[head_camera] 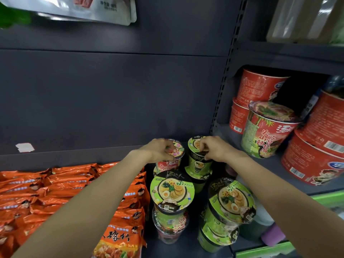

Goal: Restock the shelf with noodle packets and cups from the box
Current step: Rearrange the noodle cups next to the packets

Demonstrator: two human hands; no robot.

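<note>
At the back of the dark shelf (104,157), my left hand (160,148) grips the lid of a red noodle cup (174,159) from above. Beside it, my right hand (214,148) grips the rim of a green noodle cup (199,164) that sits on top of another cup. In front stand two more stacks topped by green cups: one at the centre (172,192), one to the right (231,200), tilted. Orange noodle packets (55,192) lie in rows across the left of the shelf. The box is not in view.
The neighbouring shelf bay on the right holds stacked red noodle bowls (260,88) and a large red-and-green bowl (268,131). A slotted upright (221,86) divides the bays. A silver pouch (80,8) hangs at top left. The bare back panel rises behind the cups.
</note>
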